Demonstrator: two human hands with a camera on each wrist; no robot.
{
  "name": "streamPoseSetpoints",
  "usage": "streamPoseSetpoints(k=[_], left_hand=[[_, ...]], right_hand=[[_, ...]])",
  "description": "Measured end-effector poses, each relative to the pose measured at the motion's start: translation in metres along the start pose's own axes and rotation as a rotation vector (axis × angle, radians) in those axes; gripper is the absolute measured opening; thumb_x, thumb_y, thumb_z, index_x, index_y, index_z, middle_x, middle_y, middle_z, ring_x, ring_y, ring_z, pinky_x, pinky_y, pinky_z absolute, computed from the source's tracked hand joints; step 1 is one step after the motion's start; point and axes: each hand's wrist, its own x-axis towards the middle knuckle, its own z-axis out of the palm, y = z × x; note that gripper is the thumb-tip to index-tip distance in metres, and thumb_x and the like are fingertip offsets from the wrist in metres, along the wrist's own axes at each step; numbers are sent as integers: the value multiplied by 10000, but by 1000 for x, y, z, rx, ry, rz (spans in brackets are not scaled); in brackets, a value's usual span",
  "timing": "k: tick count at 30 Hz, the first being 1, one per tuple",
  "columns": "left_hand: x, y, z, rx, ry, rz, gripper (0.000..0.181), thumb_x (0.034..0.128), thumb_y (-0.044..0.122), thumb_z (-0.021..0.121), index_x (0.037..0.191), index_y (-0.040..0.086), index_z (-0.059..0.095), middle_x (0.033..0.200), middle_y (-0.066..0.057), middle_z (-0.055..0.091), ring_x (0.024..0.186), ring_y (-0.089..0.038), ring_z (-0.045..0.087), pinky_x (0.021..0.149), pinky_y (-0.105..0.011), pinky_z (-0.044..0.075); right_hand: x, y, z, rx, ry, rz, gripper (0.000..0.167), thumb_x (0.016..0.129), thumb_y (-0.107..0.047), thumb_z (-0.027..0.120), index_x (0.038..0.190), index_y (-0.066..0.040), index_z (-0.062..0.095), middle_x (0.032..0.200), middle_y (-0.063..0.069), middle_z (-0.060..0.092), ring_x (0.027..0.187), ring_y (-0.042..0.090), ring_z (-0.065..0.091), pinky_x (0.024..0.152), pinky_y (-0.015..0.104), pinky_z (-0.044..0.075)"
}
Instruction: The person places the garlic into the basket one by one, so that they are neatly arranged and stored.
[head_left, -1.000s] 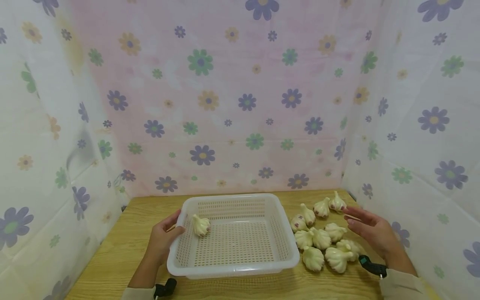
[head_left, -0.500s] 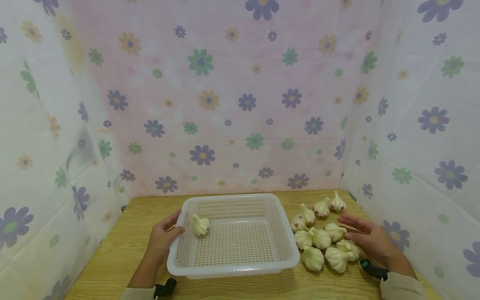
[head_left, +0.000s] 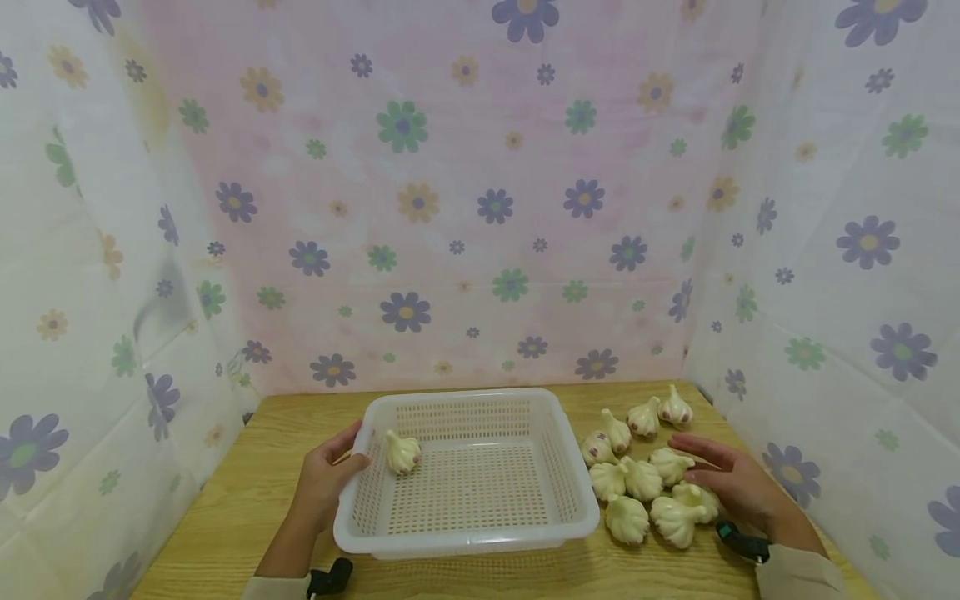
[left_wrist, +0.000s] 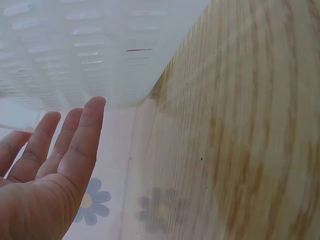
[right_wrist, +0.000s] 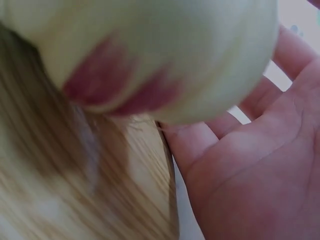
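Observation:
A white plastic basket (head_left: 480, 546) stands on the table with one garlic bulb (head_left: 403, 452) inside at its left. My left hand (head_left: 326, 479) holds the basket's left side, thumb over the rim; in the left wrist view its fingers (left_wrist: 82, 130) lie along the outer wall. Right of the basket are several garlic bulbs (head_left: 627, 518). My right hand (head_left: 738, 483) is at the right edge of that group, its spread fingers and thumb around a bulb (head_left: 670, 465) without a visible grip. A purple-marked bulb (right_wrist: 165, 55) fills the upper right wrist view, before the palm (right_wrist: 255, 165).
The wooden table (head_left: 240, 492) extends left of the basket and in front of it. Two garlic bulbs (head_left: 675, 407) lie at the back right. Flower-patterned cloth (head_left: 465, 208) hangs behind the table and at both sides.
My right hand has come away from the rearmost bulb, nearer to me and slightly left, to a bulb in the middle of the group. My left hand and the basket have stayed in place.

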Motion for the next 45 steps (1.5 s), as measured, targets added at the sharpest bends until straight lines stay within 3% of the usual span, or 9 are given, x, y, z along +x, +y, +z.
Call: streamPoseSetpoints(k=[6,24,29,41,43,45], left_hand=[[-1,1,0,10,4,0,636,941,-5,659,1545,83,481,1476,-236,502,1157,-253,690,845,-397,635],[-1,1,1,8,8,-16,637,943,-14,637,1550,95,477,1487,-216,505,1217,-317,656,859,-397,632],[0,1,0,8,3,-13,640,944,-4,646,1552,103,476,1491,-216,502,1223,-317,652,862,-402,631],[0,0,1,26,17,-7,631,945,11,663,1544,100,488,1488,-220,513,1183,-253,673,858,-388,631],[1,0,1,17,22,-16,623,944,6,663,1537,109,500,1479,-210,522,1180,-261,676,856,-393,632],[1,0,1,10,17,-15,621,944,1,659,1535,105,502,1476,-213,520,1185,-275,672,859,-403,631]], right_hand=[[4,-1,1,-28,-24,2,640,1044,-43,546,1598,68,244,1501,-151,550,1292,-91,516,981,285,568],[9,-5,4,-74,0,39,587,1022,-99,615,1554,31,404,1357,-205,642,1187,-17,633,925,301,601],[10,-7,5,-112,33,78,586,1020,-136,630,1545,24,426,1297,-239,652,1148,32,672,906,330,612],[10,-8,3,-192,104,93,606,1012,-205,658,1531,26,448,1265,-297,610,1111,11,668,881,325,612],[10,-7,3,-211,117,111,622,1015,-236,657,1543,11,439,1291,-275,584,1116,19,665,888,321,605],[10,-8,4,-218,149,134,627,1013,-269,663,1546,-18,450,1330,-162,616,1103,44,675,889,322,602]])
